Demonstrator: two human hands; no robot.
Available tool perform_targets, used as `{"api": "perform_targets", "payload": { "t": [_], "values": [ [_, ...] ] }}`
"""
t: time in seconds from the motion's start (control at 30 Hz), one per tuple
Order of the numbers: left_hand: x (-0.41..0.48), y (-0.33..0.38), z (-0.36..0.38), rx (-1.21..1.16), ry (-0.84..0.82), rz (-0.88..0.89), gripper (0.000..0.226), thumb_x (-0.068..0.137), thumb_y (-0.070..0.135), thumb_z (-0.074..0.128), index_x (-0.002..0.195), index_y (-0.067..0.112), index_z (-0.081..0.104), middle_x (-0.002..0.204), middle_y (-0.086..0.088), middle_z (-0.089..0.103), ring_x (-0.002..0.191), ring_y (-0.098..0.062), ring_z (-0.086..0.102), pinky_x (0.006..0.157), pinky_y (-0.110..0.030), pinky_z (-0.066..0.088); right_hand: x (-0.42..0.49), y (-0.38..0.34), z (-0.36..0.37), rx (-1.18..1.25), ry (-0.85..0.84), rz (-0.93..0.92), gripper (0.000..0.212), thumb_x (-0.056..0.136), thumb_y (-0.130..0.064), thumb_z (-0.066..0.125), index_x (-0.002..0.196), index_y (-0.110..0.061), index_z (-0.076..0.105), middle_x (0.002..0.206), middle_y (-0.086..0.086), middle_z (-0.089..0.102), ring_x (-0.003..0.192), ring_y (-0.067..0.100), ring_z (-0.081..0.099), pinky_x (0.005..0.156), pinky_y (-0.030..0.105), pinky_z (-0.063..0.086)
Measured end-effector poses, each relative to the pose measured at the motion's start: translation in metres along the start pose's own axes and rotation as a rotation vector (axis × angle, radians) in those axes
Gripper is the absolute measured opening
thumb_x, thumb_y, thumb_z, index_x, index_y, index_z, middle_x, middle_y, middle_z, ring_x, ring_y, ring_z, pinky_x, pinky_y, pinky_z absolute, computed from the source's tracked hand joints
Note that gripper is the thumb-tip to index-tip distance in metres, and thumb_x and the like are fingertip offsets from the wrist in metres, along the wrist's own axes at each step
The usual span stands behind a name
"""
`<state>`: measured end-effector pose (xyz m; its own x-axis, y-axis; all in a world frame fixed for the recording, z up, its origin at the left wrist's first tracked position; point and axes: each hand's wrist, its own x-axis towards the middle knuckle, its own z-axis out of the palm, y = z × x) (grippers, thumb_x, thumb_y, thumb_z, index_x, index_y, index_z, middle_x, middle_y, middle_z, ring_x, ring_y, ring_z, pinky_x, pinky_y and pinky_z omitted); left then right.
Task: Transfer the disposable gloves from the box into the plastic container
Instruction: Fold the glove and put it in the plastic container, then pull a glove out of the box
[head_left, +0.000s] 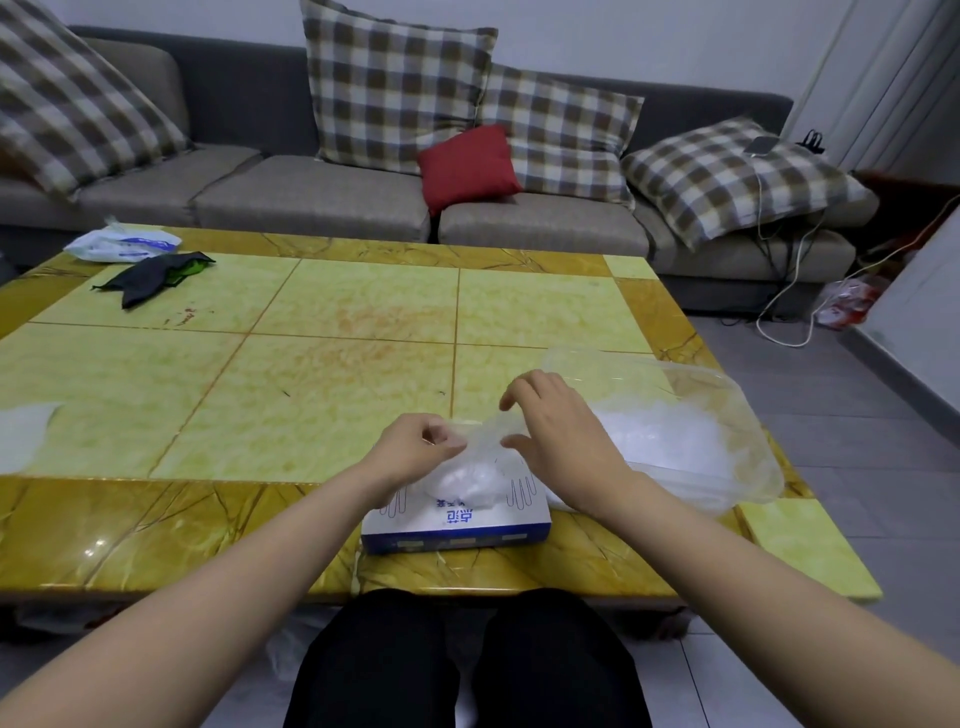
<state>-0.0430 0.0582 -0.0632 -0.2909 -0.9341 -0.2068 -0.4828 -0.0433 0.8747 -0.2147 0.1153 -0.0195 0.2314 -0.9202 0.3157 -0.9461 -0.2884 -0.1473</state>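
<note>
Currently left hand (415, 448), right hand (557, 432) fingers pinch clear glove (485, 434) above box (457, 526); blue print unreadable.

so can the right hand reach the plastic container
Probably yes: the plastic container lies open just beside the right hand, nothing between them, though that hand and the left hand both pinch a glove.

yellow-green marbled table (156, 374), blue-and-white glove box (457, 525), brown-and-cream checked cushions (389, 88), red cushion (467, 166), grey sofa (311, 197)
</note>
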Motion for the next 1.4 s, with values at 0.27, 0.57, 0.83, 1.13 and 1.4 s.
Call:
{"api": "perform_targets", "payload": {
  "t": [0.27, 0.57, 0.83, 1.13, 1.4],
  "values": [
    [-0.003, 0.001, 0.001, 0.002, -0.005, 0.004, 0.035, 0.078, 0.030, 0.076, 0.060, 0.016, 0.049, 0.063, 0.001, 0.049, 0.066, -0.016, 0.045, 0.064, -0.027, 0.038, 0.011, -0.026, 0.016, -0.115, -0.116, -0.070, 0.019, 0.088, -0.008, 0.061, 0.105, -0.016, 0.063, 0.105, 0.002, 0.057, 0.093, 0.022, 0.056, 0.062, 0.027, 0.031],
    [-0.009, 0.003, 0.011, 0.400, -0.059, 0.069, 0.024, 0.080, 0.023, 0.072, 0.099, 0.015, 0.060, 0.096, 0.001, 0.050, 0.087, -0.015, 0.045, 0.066, -0.022, 0.033, 0.008, -0.014, 0.001, -0.060, -0.131, 0.107, 0.018, 0.096, -0.013, 0.046, 0.109, -0.018, 0.058, 0.107, -0.004, 0.067, 0.098, 0.019, 0.059, 0.066, 0.028, 0.037],
    [-0.006, 0.003, 0.018, 0.520, -0.055, 0.077, 0.026, 0.079, 0.017, 0.070, 0.070, 0.017, 0.046, 0.082, -0.004, 0.047, 0.075, -0.018, 0.041, 0.060, -0.027, 0.028, 0.014, 0.006, -0.038, 0.054, 0.057, 0.277, 0.019, 0.093, -0.005, 0.042, 0.096, -0.019, 0.054, 0.103, -0.007, 0.067, 0.091, 0.017, 0.059, 0.064, 0.029, 0.034],
    [-0.010, 0.025, 0.010, 0.489, -0.160, -0.030, 0.037, 0.082, 0.021, 0.070, 0.111, 0.011, 0.051, 0.101, -0.001, 0.051, 0.089, -0.017, 0.047, 0.059, -0.017, 0.034, 0.016, 0.032, -0.080, 0.262, 0.313, 0.350, 0.023, 0.084, 0.009, 0.034, 0.080, -0.014, 0.039, 0.085, 0.002, 0.052, 0.075, 0.019, 0.045, 0.066, 0.040, 0.040],
    [-0.019, 0.119, 0.012, 0.250, -0.082, 0.272, 0.076, 0.079, 0.032, 0.074, 0.142, 0.023, 0.034, 0.135, 0.001, 0.045, 0.123, -0.015, 0.043, 0.091, -0.024, 0.035, 0.008, 0.043, -0.091, 0.398, 0.254, 0.299, 0.026, 0.089, 0.000, 0.036, 0.072, -0.021, 0.036, 0.080, -0.001, 0.048, 0.067, 0.004, 0.040, 0.064, 0.031, 0.035]
  ]
}}
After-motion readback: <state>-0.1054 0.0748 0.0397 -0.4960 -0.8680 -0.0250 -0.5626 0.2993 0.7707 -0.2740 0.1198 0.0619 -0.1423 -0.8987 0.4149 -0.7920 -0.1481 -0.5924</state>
